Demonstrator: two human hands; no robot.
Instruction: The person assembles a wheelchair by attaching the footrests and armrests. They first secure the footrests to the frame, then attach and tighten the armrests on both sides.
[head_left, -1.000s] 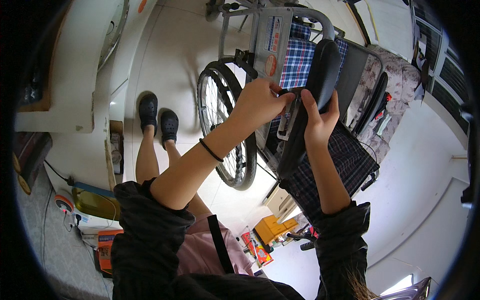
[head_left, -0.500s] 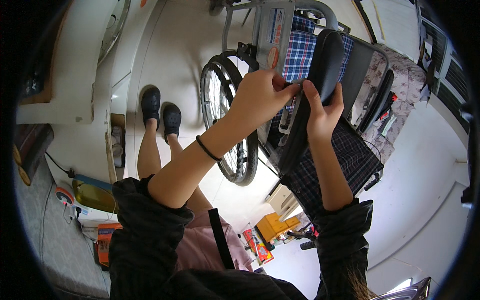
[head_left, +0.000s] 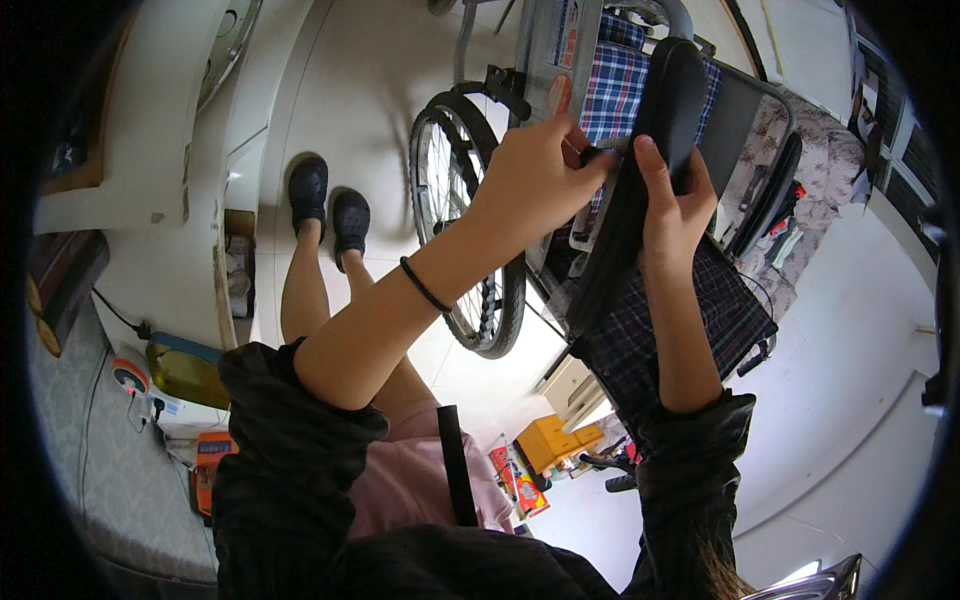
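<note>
A wheelchair with a black padded armrest (head_left: 640,200) stands in front of me, its pad running diagonally from upper right to lower left. My right hand (head_left: 677,210) grips that armrest from its right side, thumb over the near face and fingers round the far edge. On the opposite side, my left hand (head_left: 550,165) is closed in a pinch at a small dark and grey piece beside the pad; its exact kind is hidden by the fingers. Behind the armrest shows the blue plaid fabric (head_left: 612,90). The spoked wheel (head_left: 468,220) is below my left hand.
The plaid seat (head_left: 700,320) extends below my right hand, and a second black armrest (head_left: 768,195) lies beyond. A white cabinet (head_left: 150,290) stands left, near my dark clogs (head_left: 308,188). An orange-yellow box (head_left: 555,443) is at the lower middle.
The wheelchair and both hands sit slightly further right and higher in the view. My left hand's fingers have turned a little at the small piece; the right hand keeps its grip.
</note>
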